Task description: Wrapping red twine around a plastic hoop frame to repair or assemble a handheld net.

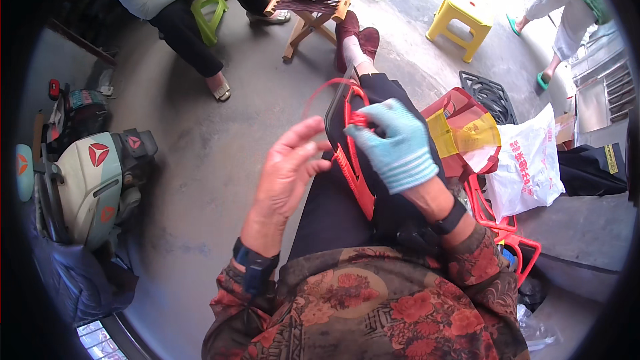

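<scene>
My right hand [397,147], in a light blue knitted glove, is closed on a bunch of red cord [359,119] above my lap. A thin loop of the cord arcs up and over toward my bare left hand [288,168]. Its fingers are loosely bent and apart, and the cord passes behind or against the index finger; which of the two I cannot tell. Beneath my hands a red plastic piece [353,177] with a long slot lies on my dark trousers, beside a black rounded part [337,110]. My gloved hand partly covers the red piece.
To the right are a red and yellow bag [460,135], a white plastic bag [527,163] and red plastic frames [510,233]. Ahead stand a folding stool [312,5] bearing a red basket and a yellow stool [460,23]. A backpack machine [93,180] sits left. Two people are nearby.
</scene>
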Demonstrator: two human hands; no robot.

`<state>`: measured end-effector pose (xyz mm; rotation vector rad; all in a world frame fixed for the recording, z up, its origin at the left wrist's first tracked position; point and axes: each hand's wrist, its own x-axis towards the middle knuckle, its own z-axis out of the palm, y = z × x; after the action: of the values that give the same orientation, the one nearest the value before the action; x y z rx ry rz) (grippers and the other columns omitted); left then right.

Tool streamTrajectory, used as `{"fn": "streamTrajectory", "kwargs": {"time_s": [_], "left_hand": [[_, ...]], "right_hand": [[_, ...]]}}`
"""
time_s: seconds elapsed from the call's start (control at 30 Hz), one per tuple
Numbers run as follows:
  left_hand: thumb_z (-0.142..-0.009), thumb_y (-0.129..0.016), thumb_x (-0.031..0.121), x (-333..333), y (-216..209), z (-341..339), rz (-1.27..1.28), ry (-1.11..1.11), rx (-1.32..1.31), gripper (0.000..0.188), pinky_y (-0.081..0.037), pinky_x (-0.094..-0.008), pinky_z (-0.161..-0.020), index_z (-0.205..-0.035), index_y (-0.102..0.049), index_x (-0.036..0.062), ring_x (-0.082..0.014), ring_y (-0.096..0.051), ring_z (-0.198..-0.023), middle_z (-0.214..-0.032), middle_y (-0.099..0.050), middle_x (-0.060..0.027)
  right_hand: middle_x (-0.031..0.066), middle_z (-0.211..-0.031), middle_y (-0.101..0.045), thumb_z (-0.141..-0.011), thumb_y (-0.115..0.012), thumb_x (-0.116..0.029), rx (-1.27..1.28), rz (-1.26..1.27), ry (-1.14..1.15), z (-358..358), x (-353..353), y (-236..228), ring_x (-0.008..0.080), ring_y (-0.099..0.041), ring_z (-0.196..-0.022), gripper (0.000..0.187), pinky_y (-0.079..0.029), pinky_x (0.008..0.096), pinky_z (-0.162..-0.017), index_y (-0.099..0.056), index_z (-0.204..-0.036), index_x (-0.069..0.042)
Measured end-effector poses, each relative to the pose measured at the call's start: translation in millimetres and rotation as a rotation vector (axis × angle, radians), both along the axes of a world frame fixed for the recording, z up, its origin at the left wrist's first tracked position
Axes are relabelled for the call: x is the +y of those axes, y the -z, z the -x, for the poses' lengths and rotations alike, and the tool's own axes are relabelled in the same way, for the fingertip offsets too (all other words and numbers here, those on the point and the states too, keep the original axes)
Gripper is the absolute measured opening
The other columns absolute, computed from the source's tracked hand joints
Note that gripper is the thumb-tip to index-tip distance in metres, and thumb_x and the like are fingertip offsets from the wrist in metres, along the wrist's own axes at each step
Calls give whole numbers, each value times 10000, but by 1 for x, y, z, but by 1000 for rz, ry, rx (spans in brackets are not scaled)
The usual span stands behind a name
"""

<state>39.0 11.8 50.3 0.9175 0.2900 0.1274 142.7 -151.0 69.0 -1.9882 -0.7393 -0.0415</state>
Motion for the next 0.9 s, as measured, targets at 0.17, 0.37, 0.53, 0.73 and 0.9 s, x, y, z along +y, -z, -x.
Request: {"fn": "streamTrajectory", "kwargs": {"time_s": [0.17,0.37,0.53,0.73,0.9], "left_hand": [[-952,-563,118,-11,34,-4,-56,77,130,349,-562,-253,-661,-1274,-498,2,-137,-659,-801,-1123,-637,-93],[-990,-488,259,36,-8,23,346,-29,129,321,-565,-325,-616,-1194,-484,12,-218,-659,-778,-1021,-632,-134],[-997,-479,296,38,-78,65,457,50,-312,266,-470,-309,-590,-861,-419,75,-174,-486,-587,-706,-499,-62],[-1007,-477,260,66,-65,81,-85,-206,-107,301,-417,-236,-593,-806,-474,37,-111,-485,-636,-755,-494,-63],[-819,-726,183,-1,-11,24,-451,-34,234,263,-395,-196,-462,-965,-585,16,-48,-502,-517,-682,-567,33]], "right_hand": [[107,-936,-652,-903,-621,-174,942,-335,-86,4,12,0,136,-640,-763,325,-525,275,-700,-564,-1172,-2],[203,-1163,-588,-669,-825,-286,-47,-45,14,-9,-8,-1,328,-587,-1097,737,-475,370,-935,-507,-1273,-6],[143,-1208,-550,-619,-800,-292,-559,162,-383,3,22,-30,314,-475,-1212,514,-298,481,-1066,-611,-1031,-50],[85,-871,-676,-835,-684,-72,941,-467,-764,21,-43,-63,123,-629,-772,126,-514,289,-758,-659,-919,19],[107,-899,-679,-881,-634,-30,1098,-497,-567,53,-73,-47,155,-650,-824,126,-534,297,-775,-654,-983,40]]}}
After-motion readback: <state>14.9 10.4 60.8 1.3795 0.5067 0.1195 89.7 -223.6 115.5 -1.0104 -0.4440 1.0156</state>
